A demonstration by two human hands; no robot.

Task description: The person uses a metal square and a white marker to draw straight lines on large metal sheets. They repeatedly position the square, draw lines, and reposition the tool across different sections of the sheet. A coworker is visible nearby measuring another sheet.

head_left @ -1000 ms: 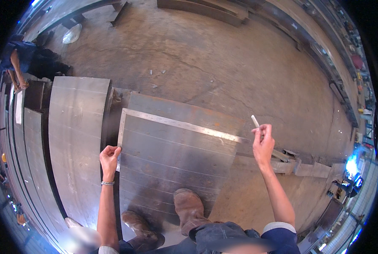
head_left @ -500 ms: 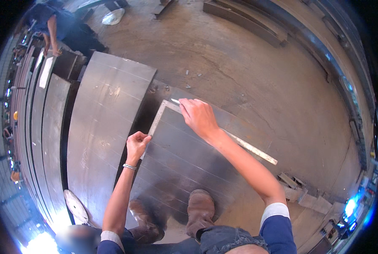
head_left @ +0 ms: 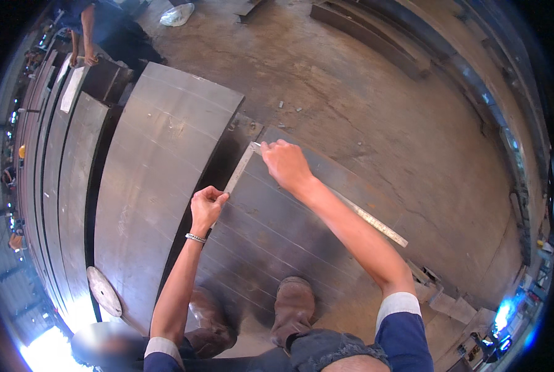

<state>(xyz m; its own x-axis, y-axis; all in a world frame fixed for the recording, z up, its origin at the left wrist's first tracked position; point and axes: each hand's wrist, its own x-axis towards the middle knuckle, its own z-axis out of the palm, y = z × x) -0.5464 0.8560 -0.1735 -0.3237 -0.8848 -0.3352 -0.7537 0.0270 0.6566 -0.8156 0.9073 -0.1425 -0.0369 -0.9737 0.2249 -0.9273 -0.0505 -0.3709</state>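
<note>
Two hands work at the far-left corner of a grey steel plate (head_left: 301, 229) that lies flat on the concrete floor (head_left: 363, 93). A metal framing square (head_left: 239, 170) rests on that plate: its short arm runs along the plate's left edge, and its long arm runs across the plate toward the right, passing under the right forearm and ending near the plate's right side. The left hand (head_left: 207, 208) is closed, pinching the near end of the short arm between thumb and fingers. The right hand (head_left: 284, 162) is curled shut over the square's corner, with a small pale marker tip (head_left: 256, 147) showing at the fingertips. Two brown boots (head_left: 292, 307) stand on the near part of the plate. Just left of it lies a wider steel sheet (head_left: 159, 180), and further sheets are beyond. Another person (head_left: 94, 31) bends over the sheets at the upper left.
</note>
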